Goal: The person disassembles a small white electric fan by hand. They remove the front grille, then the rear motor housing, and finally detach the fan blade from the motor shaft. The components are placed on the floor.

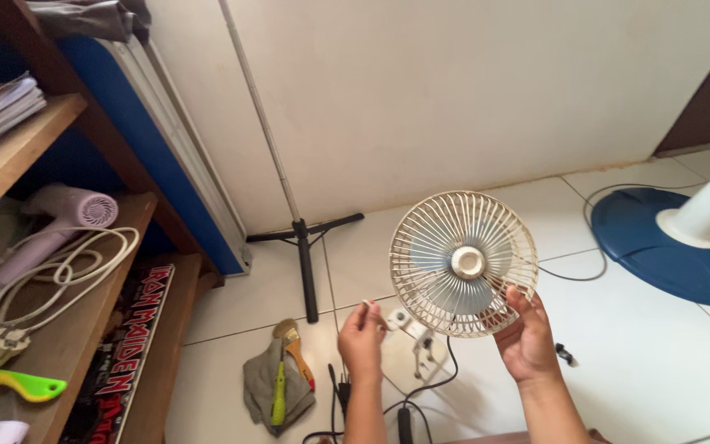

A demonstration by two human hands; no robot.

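- My right hand (526, 339) grips the small cream fan (463, 263) by its lower right rim, holding it up over the white tiled floor (659, 362) with its grille facing me.
- My left hand (361, 335) is apart from it, to the left, fingers pinched on something small and white (too tiny to tell what).
- Near left on the floor lie a grey rag (258, 386) and a paintbrush (293, 349); far right stands a blue fan base (667, 247).

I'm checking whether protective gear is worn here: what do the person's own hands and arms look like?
Both are bare. The left hand and right hand wear no gloves, and no rings, watch or bracelet show. Both forearms are uncovered right down to the bottom edge of the picture, with no sleeve or cuff in view. Fingernails are short and plain as far as can be told.
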